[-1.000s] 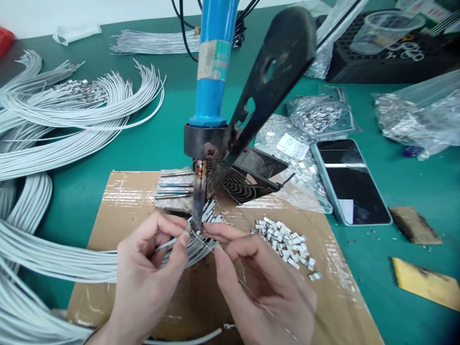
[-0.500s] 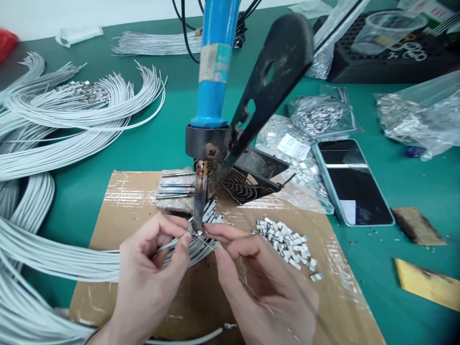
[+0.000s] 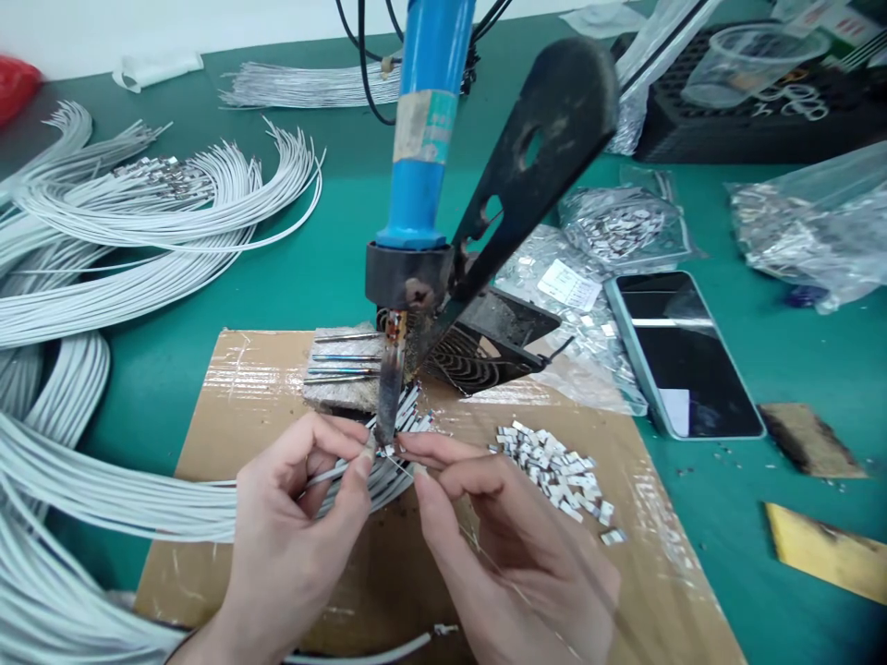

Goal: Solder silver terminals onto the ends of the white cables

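Note:
A blue-handled soldering iron [image 3: 422, 185] is held upright in a black metal stand [image 3: 537, 166], its dark tip pointing down between my hands. My left hand [image 3: 301, 517] pinches a white cable [image 3: 322, 477] close to the tip. With thumb and fingers together, my right hand [image 3: 513, 536] grips a thin solder wire [image 3: 400, 465] that reaches to the tip from the right. A small white piece [image 3: 389, 451] shows at the tip, partly hidden by my fingers. Behind the hands lies a bundle of white cables [image 3: 398, 480].
Cardboard [image 3: 208, 406] covers the work area. Small white-and-metal pieces [image 3: 551, 466] are heaped on the right, near a phone [image 3: 686, 351] and a yellow sponge [image 3: 828, 550]. A small black fan [image 3: 478, 346] stands behind the tip. Coiled white cables [image 3: 139, 277] fill the left side.
The whole view has shifted slightly, so everything appears a little further right. Both hands keep their grips at the iron's tip.

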A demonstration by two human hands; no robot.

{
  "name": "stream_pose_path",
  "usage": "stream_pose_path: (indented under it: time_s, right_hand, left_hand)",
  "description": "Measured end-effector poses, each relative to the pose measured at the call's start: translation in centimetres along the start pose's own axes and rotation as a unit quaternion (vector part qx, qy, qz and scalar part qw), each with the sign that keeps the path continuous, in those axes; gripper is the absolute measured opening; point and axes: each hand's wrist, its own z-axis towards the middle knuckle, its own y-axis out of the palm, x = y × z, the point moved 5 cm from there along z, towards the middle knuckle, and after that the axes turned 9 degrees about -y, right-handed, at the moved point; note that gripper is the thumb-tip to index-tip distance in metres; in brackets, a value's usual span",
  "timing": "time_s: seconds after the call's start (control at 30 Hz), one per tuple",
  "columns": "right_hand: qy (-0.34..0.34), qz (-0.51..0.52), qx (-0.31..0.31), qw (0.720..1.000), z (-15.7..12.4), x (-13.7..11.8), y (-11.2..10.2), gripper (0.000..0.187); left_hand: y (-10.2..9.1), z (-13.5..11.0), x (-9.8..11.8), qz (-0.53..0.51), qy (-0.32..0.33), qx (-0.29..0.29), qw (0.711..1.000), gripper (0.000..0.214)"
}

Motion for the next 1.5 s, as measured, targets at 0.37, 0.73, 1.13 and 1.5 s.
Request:
stream_pose_path:
  time_s: [0.37, 0.73, 1.13, 1.5]
  right_hand:
    - [-0.021, -0.026, -0.003, 0.999, 0.11, -0.05, -0.16, 0.022]
    - [-0.031, -0.040, 0.002, 0.999, 0.03, 0.04, -0.22, 0.022]
    - [-0.043, -0.044, 0.011, 0.998, 0.15, -0.17, -0.14, 0.021]
    - [-0.063, -0.057, 0.009, 0.996, 0.05, -0.12, -0.12, 0.018]
  left_hand:
    - [-0.49, 0.85, -0.15, 0.054, 0.028, -0.066, 0.996, 0.017]
    - [-0.07, 0.29, -0.18, 0.008, -0.005, -0.004, 1.000, 0.015]
    - [-0.10, 0.15, -0.35, 0.012, -0.005, 0.002, 1.000, 0.014]
    - [-0.13, 0.07, -0.37, 0.004, -0.002, 0.001, 1.000, 0.014]
